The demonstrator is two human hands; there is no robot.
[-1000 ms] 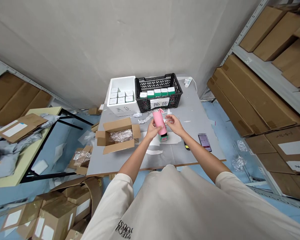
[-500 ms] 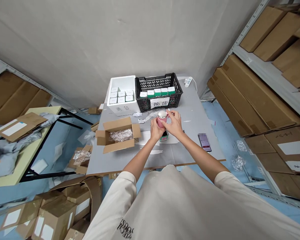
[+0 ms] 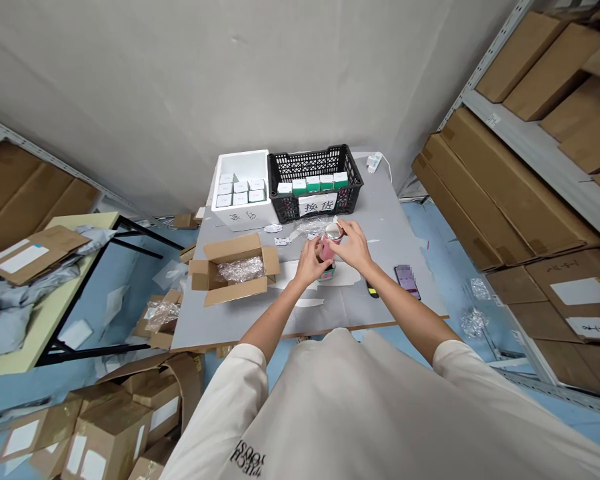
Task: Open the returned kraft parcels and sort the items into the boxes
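A pink cylindrical bottle (image 3: pixel 327 247) with a silvery round top stands upright over the middle of the grey table (image 3: pixel 260 320). My left hand (image 3: pixel 310 261) is wrapped round its left side. My right hand (image 3: pixel 353 245) grips it from the right, fingers curled at the top rim. Under the bottle sits a small green and dark item (image 3: pixel 327 272) on white paper. An open cardboard box (image 3: pixel 235 270) with bubble wrap inside lies just left of my hands.
A white foam box (image 3: pixel 240 190) with small white cartons and a black crate (image 3: pixel 313 180) with green-topped cartons stand at the table's far edge. A phone (image 3: pixel 407 280) lies right of my arm. Shelves with cardboard boxes line the right; loose boxes litter the floor at left.
The pink bottle went from tilted, with its side showing, to upright with its silvery top facing me. Both hands closed in round it and stayed there.
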